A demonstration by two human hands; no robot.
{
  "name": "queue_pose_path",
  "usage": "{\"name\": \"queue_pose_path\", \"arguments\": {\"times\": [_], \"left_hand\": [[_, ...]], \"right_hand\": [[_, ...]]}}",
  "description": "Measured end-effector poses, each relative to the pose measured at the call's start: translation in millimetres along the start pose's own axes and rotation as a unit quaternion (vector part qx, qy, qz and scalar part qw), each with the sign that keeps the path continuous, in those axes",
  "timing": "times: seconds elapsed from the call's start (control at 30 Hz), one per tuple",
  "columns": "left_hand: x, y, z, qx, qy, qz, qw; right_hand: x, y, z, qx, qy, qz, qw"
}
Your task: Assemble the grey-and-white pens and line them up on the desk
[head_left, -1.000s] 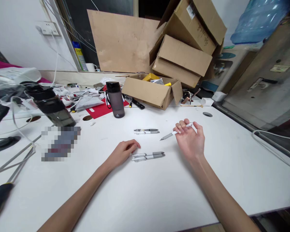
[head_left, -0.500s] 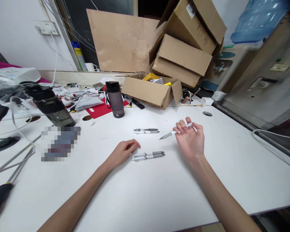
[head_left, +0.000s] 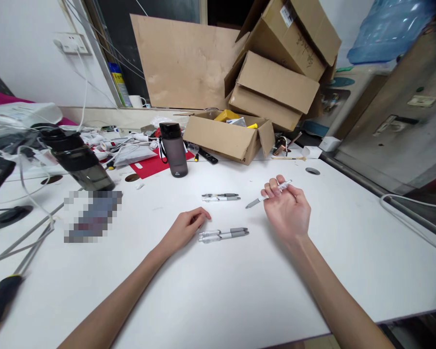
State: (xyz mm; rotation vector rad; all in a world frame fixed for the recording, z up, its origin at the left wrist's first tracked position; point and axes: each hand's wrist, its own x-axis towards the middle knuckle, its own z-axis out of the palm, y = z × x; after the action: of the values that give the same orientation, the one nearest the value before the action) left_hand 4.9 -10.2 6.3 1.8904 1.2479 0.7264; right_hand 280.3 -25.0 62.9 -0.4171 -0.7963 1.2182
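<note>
My right hand (head_left: 287, 211) holds a grey-and-clear pen (head_left: 257, 201) between its fingers, tip pointing left, just above the white table (head_left: 218, 291). My left hand (head_left: 187, 227) rests on the table with fingers curled, its fingertips beside the clear ends of two pens (head_left: 223, 234) lying side by side. Two more pens (head_left: 220, 197) lie side by side farther back, left of the held pen's tip.
A dark bottle (head_left: 173, 149) stands behind the pens, a larger one (head_left: 76, 157) at left. An open cardboard box (head_left: 227, 135) and stacked boxes (head_left: 279, 82) sit at the back. Cables and a screwdriver handle (head_left: 0, 300) lie at left. A cable hole (head_left: 312, 170) is at right.
My right hand has turned the held pen slightly, its tip moving a little right and up. My left hand and the pens on the table have stayed put.
</note>
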Motion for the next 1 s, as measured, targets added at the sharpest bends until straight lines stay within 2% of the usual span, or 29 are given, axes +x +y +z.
{"name": "queue_pose_path", "arguments": {"times": [0.07, 0.17, 0.27, 0.33, 0.5, 0.6, 0.7, 0.83, 1.0], "left_hand": [[-2, 5, -0.4, -0.01, 0.034, 0.002, 0.999], [-5, 16, -1.2, -0.016, 0.084, 0.016, 0.996], [-9, 25, -0.7, -0.035, 0.1, 0.04, 0.994], [-10, 29, 0.6, -0.062, 0.091, 0.056, 0.992], [-12, 35, 5.7, -0.119, 0.032, 0.103, 0.987], [-12, 38, 8.3, -0.106, 0.019, 0.131, 0.986], [-13, 39, 8.5, -0.073, 0.012, 0.128, 0.989], [-12, 37, 6.2, -0.049, 0.023, 0.101, 0.993], [-8, 33, 3.4, -0.049, 0.025, 0.124, 0.991]], "right_hand": [[1, 4, 0, -0.041, -0.008, -0.002, 0.999], [1, 10, -1, -0.162, -0.03, -0.01, 0.986], [-2, 16, -1, -0.317, -0.077, -0.012, 0.945], [-6, 21, -1, -0.382, -0.121, 0.004, 0.916], [-16, 32, 1, -0.411, -0.187, 0.055, 0.891], [-18, 33, 3, -0.433, -0.223, 0.072, 0.87], [-19, 31, 4, -0.455, -0.242, 0.08, 0.853], [-19, 29, 6, -0.457, -0.255, 0.092, 0.847], [-17, 25, 7, -0.446, -0.247, 0.113, 0.853]]}}
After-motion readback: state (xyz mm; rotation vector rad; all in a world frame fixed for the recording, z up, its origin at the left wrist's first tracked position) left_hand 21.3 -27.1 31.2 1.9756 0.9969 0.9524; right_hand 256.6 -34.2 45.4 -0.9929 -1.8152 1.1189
